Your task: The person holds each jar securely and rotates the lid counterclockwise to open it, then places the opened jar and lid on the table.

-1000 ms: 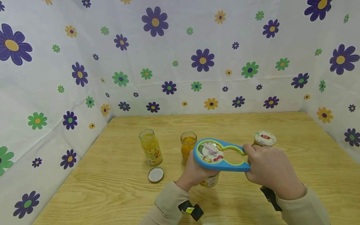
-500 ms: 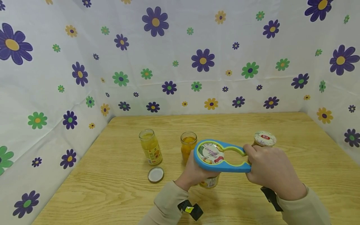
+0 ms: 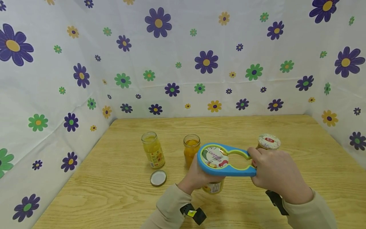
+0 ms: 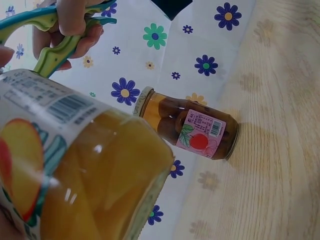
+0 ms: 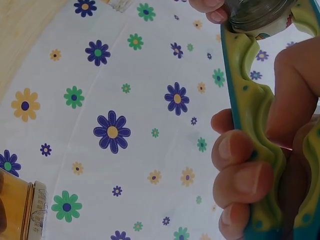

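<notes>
In the head view, my left hand [image 3: 197, 175] grips a glass jar [image 3: 213, 188] of yellow fruit by its side. Its printed lid [image 3: 214, 156] sits in the large ring of a blue and yellow-green jar opener [image 3: 235, 172]. My right hand [image 3: 275, 171] is wrapped round the opener's two handles. The left wrist view has the held jar [image 4: 105, 175] tilted close to the camera, with a peach picture on its label. Curled fingers [image 5: 235, 170] show against the opener's wavy inner edge [image 5: 265, 100] in the right wrist view.
Two lidless jars stand further back on the wooden table [image 3: 108, 178]: one with yellow contents [image 3: 154, 153], one with orange [image 3: 191, 151]. A loose lid [image 3: 158, 178] lies left of my hands. Behind my right hand stands a lidded jar [image 3: 268, 142], pink-labelled [image 4: 200, 135] in the left wrist view.
The held jar, the opener and both hands have shifted very slightly toward me and to the right. Both grips stay the same, and the other jars have not moved.
</notes>
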